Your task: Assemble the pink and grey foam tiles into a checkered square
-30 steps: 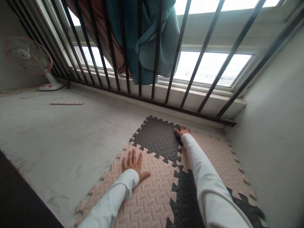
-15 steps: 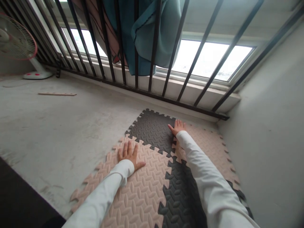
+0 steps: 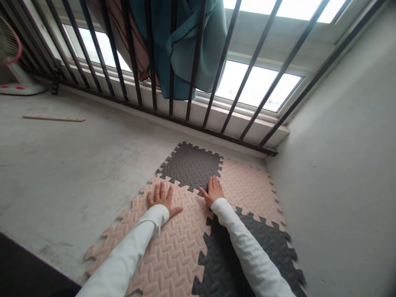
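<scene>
My left hand (image 3: 161, 199) lies flat with fingers spread on the near pink foam puzzle mat (image 3: 173, 255), close to its far edge. At the corner where the mats meet, my right hand (image 3: 214, 191) rests with its fingers stretched out and its thumb apart. A dark grey foam mat (image 3: 192, 165) lies just beyond both hands, joined along its toothed edge to the near pink one. Right of it is a second pink mat (image 3: 249, 185). Another dark mat (image 3: 262, 235) lies under my right forearm, which hides part of it.
Black metal railings (image 3: 173, 115) run along the window side, with blue and pink cloth (image 3: 182, 53) hanging behind them. A white wall (image 3: 337, 177) stands on the right. On the concrete floor (image 3: 77, 165) lies a thin wooden strip (image 3: 54, 119); a fan (image 3: 18, 84) stands far left.
My right hand has moved nearer along the seam, from between the far dark and pink mats to the corner where the mats meet. The view has shifted right; my left hand stays on the mat.
</scene>
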`<control>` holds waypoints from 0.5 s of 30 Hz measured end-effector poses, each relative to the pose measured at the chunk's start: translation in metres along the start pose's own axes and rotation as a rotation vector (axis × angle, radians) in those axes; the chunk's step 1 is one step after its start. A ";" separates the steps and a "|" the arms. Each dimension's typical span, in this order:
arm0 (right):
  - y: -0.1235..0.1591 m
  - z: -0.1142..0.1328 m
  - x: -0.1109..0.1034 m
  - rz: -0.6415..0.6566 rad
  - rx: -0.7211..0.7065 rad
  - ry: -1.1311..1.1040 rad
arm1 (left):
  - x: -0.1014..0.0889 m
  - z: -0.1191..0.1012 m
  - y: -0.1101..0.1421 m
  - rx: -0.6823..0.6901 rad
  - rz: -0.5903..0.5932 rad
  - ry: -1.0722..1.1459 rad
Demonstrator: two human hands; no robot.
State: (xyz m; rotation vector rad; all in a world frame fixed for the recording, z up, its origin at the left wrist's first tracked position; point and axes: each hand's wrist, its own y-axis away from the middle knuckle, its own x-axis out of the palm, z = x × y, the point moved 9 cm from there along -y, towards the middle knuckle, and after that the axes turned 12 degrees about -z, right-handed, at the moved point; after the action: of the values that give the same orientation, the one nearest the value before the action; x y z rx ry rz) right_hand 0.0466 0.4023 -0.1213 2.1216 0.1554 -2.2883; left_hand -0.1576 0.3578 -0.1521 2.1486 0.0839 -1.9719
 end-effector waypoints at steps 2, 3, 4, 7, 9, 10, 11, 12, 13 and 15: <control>0.013 -0.004 -0.007 -0.056 0.026 0.020 | 0.001 0.000 0.000 0.001 -0.002 0.002; 0.020 -0.006 -0.008 -0.055 0.014 0.027 | 0.001 0.000 -0.001 0.004 -0.006 0.005; 0.026 -0.010 -0.007 -0.030 0.003 0.030 | 0.000 -0.001 -0.001 0.005 -0.010 0.007; 0.043 -0.047 -0.009 -0.005 0.093 0.064 | 0.000 -0.001 -0.001 0.002 -0.020 0.008; 0.057 -0.090 -0.025 -0.131 0.273 0.141 | 0.001 -0.002 0.000 0.003 -0.013 0.009; 0.066 -0.111 -0.029 -0.168 0.370 0.172 | 0.002 -0.002 -0.001 0.007 -0.008 0.011; 0.075 -0.129 -0.030 -0.173 0.434 0.181 | 0.002 -0.002 -0.001 0.012 -0.009 0.014; 0.082 -0.140 -0.029 -0.161 0.434 0.163 | 0.001 -0.002 -0.001 0.015 -0.013 0.014; 0.088 -0.146 -0.027 -0.155 0.414 0.131 | 0.000 -0.002 -0.002 0.021 -0.026 0.016; 0.102 -0.154 -0.028 -0.186 0.377 0.067 | -0.007 -0.004 -0.001 0.034 -0.054 0.022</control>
State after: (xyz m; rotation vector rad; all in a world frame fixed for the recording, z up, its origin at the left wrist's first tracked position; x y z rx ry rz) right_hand 0.2096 0.3123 -0.1109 2.4549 -0.0913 -2.5198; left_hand -0.1546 0.3603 -0.1454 2.2118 0.1137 -1.9932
